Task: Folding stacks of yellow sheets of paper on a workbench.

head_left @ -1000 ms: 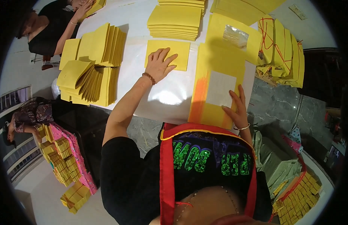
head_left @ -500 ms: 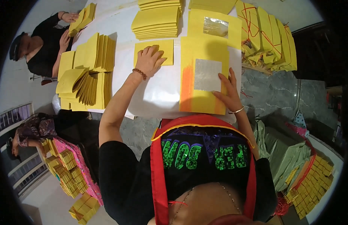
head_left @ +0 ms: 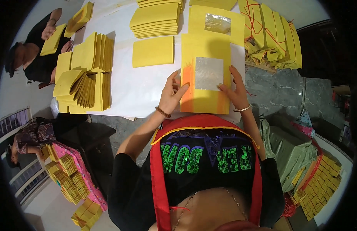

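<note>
A pile of yellow paper sheets [head_left: 205,101] lies in front of me, its top sheet bearing a silver square [head_left: 209,73] and an orange band along the left side. At the pile's left edge is my left hand [head_left: 172,92], fingers apart and slightly curved, thumb over the orange band. My right hand [head_left: 236,90] rests at the right edge with its fingers spread, the thumb on the paper beside the silver square. Left of the pile, a folded yellow paper packet [head_left: 153,52] lies untouched on the white table [head_left: 138,92].
Behind the packet rises a stack of folded yellow paper [head_left: 154,21]. Fanned yellow bundles [head_left: 82,73] stand at the table's left. String-tied yellow bundles [head_left: 272,36] sit at the right. A co-worker [head_left: 38,46] handles yellow paper at the far left; another person [head_left: 32,138] is lower left.
My left hand has left the folded packet and come right and nearer to the pile's left edge. My right hand has barely moved. The far-left co-worker has lifted a piece of yellow paper.
</note>
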`<state>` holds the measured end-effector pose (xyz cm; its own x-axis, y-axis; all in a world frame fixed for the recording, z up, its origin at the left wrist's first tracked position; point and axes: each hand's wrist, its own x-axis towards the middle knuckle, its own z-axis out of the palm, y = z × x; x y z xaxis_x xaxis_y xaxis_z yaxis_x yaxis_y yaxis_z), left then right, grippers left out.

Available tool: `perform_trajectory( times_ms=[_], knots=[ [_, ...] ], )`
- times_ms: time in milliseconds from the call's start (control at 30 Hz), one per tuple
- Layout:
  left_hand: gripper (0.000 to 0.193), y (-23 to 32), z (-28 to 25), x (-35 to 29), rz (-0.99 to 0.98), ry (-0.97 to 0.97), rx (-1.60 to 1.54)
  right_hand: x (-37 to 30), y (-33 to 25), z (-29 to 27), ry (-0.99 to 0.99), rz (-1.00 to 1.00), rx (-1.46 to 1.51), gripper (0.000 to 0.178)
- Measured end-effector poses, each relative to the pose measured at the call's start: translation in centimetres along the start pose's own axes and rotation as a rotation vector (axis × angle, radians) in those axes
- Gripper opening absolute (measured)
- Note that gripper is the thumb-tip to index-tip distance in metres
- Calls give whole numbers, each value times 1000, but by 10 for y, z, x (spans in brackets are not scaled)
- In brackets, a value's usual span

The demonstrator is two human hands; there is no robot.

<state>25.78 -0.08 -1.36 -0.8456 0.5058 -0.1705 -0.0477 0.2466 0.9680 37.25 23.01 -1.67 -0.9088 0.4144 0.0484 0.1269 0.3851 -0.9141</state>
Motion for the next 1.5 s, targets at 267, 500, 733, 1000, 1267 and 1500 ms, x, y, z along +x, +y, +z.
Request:
perform_trajectory(
  times_ms=[267,500,733,1000,1267,1500],
  knots=[
    [62,-5,1,-23,-54,6,-65,-20,-15,-4,39,-71,-84,52],
    [69,7,-7,-62,-322,-141,-126,-76,-13,-19,28,586,367,62],
    [64,15,-10,-55,-106,-176,18,-84,-20,-17,-98,477,483,66],
    [55,5,-1,-49,-40,-112,242,-81,-29,-19,-48,532,237,66],
    [45,16,-9,-48,-2,-160,236,-73,-31,-9,-36,386,287,60],
    [29,21,-6,-31,19,-106,223,-48,-33,-12,40,274,156,45]
  ],
)
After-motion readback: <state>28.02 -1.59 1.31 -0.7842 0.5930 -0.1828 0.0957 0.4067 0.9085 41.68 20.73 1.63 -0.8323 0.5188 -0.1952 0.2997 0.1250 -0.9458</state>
